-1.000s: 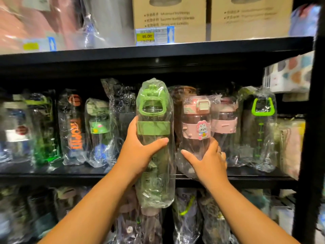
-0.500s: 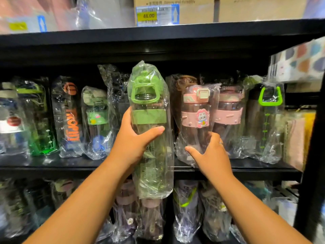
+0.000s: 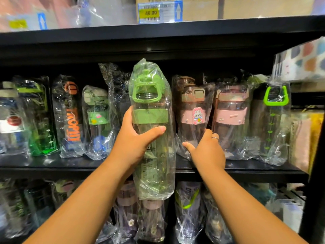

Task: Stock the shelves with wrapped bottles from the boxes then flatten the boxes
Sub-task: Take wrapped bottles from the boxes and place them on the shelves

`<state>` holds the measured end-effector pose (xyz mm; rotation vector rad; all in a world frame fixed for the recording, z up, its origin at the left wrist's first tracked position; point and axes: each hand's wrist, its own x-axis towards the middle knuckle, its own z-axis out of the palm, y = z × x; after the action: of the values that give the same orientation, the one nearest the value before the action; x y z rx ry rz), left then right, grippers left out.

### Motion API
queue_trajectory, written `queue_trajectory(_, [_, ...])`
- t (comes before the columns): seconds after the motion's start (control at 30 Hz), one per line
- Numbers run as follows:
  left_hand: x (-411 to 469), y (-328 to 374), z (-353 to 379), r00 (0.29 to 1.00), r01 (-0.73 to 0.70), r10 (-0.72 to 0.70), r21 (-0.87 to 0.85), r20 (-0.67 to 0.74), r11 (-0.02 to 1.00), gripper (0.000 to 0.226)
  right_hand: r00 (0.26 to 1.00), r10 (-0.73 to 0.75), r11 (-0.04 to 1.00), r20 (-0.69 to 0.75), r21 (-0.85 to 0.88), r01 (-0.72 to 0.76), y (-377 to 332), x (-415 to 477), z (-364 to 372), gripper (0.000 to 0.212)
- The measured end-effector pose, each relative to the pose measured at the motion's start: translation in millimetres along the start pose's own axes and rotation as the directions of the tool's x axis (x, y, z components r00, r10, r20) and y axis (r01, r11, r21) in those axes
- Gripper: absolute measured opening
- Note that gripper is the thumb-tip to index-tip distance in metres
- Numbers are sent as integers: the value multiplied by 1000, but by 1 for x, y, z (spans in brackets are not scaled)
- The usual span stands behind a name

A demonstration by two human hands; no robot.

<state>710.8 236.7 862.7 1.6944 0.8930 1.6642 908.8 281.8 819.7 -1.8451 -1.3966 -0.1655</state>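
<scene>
Holding entry, item one: green wrapped bottle (image 3: 151,120), clear body, green lid with loop handle, green band, loose clear plastic sleeve. It is upright in front of the middle shelf (image 3: 105,167) and not set down. Its base hangs below the shelf's front edge, and its top reaches toward the underside of the shelf above. The left hand (image 3: 135,143) grips it at mid-body, thumb across the front, fingers round the left side and back.

Item two: pink wrapped bottle (image 3: 191,124) with a rabbit badge, standing on the middle shelf just right of the green one. The right hand (image 3: 207,150) holds its lower part, thumb at the left of the wrap and fingers at the right; a ring shows on one finger.

Same shelf, right: second pink bottle (image 3: 230,117), touching the first, then a lime-handled bottle (image 3: 276,120).

Same shelf, left: bottle with orange lettering (image 3: 70,120) among several other wrapped bottles.

Upper shelf: cardboard boxes (image 3: 198,7), with a price tag (image 3: 151,13) reading 46.00.

Lower shelf: more wrapped bottles (image 3: 190,205), partly hidden by the forearms.
</scene>
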Motion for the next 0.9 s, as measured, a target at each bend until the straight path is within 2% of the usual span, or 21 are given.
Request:
queue_trajectory(0.1, [0,-1,1,1000,0,0,-1,-5,1000,94,1000,19,1000,22,5,-19,-2,5,3,83])
queue_trajectory(0.17, [0,0,2,1000,-9,9,-4,-9,1000,86,999,29,1000,23,7,-29,-2,8,5,84])
queue_trajectory(0.37, [0,4,6,999,-32,31,-26,-14,999,80,1000,-3,999,-11,50,4,3,-2,5,100])
queue_trajectory(0.53, [13,13,13,994,-102,101,-12,-43,995,88,990,-27,956,-139,285,66,13,-7,4,67])
queue_trajectory(0.7, [18,-3,31,982,-155,169,156,-84,976,101,987,-11,930,-163,360,70,15,-7,5,48])
queue_trajectory(0.9, [26,-21,44,972,-129,168,223,-164,966,108,988,-23,920,-153,385,81,17,-7,5,38])
